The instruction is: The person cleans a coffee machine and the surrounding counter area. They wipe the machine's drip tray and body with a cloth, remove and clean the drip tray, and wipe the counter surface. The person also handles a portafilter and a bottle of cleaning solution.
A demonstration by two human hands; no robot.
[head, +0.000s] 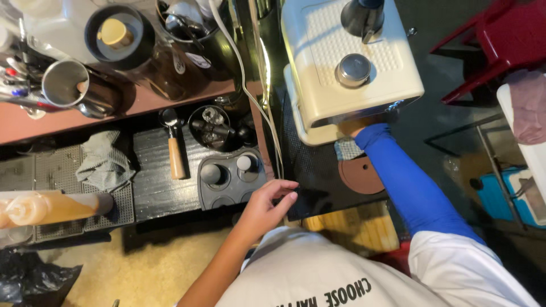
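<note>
My left hand rests with loosely bent fingers on the front edge of the black counter mat, holding nothing. It lies just right of a grey tamping stand with two tampers in it. My right arm, in a blue sleeve, reaches under the front of a cream espresso machine. Only a sliver of my right hand shows; the machine hides the fingers. A blue-and-white checked cloth lies right by that wrist.
A wooden-handled portafilter, a black cup of tools and a grey rag sit left. A metal pitcher stands on the shelf behind. A brown disc lies under my arm. A red stool and a blue box are on the right.
</note>
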